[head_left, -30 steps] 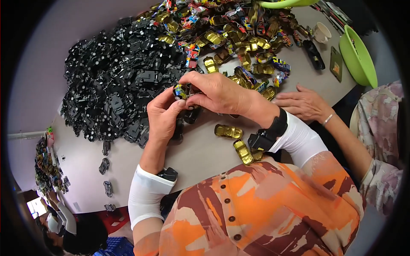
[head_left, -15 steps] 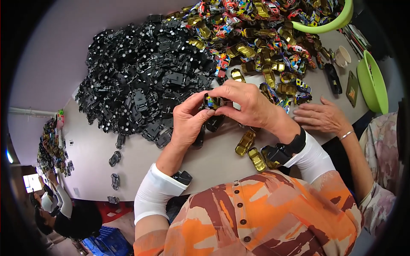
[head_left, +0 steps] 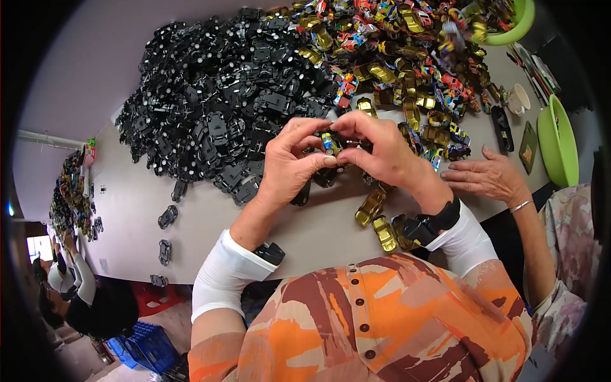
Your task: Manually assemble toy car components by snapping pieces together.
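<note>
Small toy car pinched between 2 hands, frame centre

1 toy car (head_left: 327, 143), blue and yellow on the visible side, is held just above the centre of the frame, over the table (head_left: 127, 223). Its left side is gripped by the left hand (head_left: 289, 156), thumb below and fingers above, narrow pinch. Its right side is met by the right hand (head_left: 375, 149), thumb and forefinger curled in close, also a narrow pinch. Exact fingertip contact is partly hidden.

A large heap of black chassis (head_left: 216, 105) is spread across the upper left and upper centre. It is adjoined at upper right by a heap of coloured and gold car bodies (head_left: 382, 70). A few gold car bodies (head_left: 385, 233) are lying below the right hand, beside the black wristband (head_left: 445, 216). 4 loose black chassis (head_left: 165, 251) are strung in a rough line down the left of the frame.

At right, a co-worker's hand (head_left: 487, 178) is rested near the heap's edge, a bracelet (head_left: 521, 205) worn on the wrist. A pale cup (head_left: 519, 100) and a green bowl (head_left: 558, 146) are seen at the right side; a green basin (head_left: 525, 28) is cut off at upper right. Another person (head_left: 102, 312) is seen at lower left, near a blue crate (head_left: 143, 347).
</note>
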Available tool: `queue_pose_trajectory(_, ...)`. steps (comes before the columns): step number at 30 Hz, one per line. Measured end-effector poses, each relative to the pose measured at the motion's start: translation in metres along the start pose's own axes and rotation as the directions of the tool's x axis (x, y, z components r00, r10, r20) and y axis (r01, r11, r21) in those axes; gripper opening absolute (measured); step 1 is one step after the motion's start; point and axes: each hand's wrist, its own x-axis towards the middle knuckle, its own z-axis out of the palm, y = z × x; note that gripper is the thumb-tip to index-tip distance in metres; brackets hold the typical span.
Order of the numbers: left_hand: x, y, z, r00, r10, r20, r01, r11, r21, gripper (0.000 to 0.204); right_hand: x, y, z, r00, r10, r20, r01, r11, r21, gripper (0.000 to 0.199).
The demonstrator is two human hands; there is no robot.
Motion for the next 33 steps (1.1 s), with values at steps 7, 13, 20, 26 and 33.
queue_pose_trajectory(7, -0.002, 0.002, -0.005, 1.0, 0.008, 0.001, -0.008, 1.0, 0.007, 0.023, 0.001, -0.004, -0.006, 0.974, 0.174, 0.147, -0.195, 0.969, 0.149, 0.027)
queue_pose_trajectory(13, -0.004, 0.013, 0.002, 0.982, -0.151, -0.11, 0.133, 0.979, -0.156, 0.013, 0.002, -0.002, 0.006, 0.984, 0.157, 0.084, -0.16, 0.986, 0.04, 0.021)
queue_pose_trajectory(20, 0.0, 0.011, -0.023, 0.938, -0.345, -0.024, 0.31, 0.87, -0.383, 0.023, 0.0, 0.005, -0.007, 0.957, 0.273, 0.099, -0.286, 0.947, 0.149, 0.021)
queue_pose_trajectory(26, -0.004, 0.01, -0.025, 0.93, -0.365, -0.039, 0.328, 0.874, -0.359, 0.021, 0.004, 0.001, -0.009, 0.901, 0.349, 0.258, -0.402, 0.895, 0.194, 0.021)
queue_pose_trajectory(33, -0.006, 0.008, -0.021, 0.935, -0.354, -0.013, 0.325, 0.872, -0.367, 0.024, 0.004, -0.013, -0.006, 0.759, 0.502, 0.414, -0.637, 0.706, 0.311, 0.033)
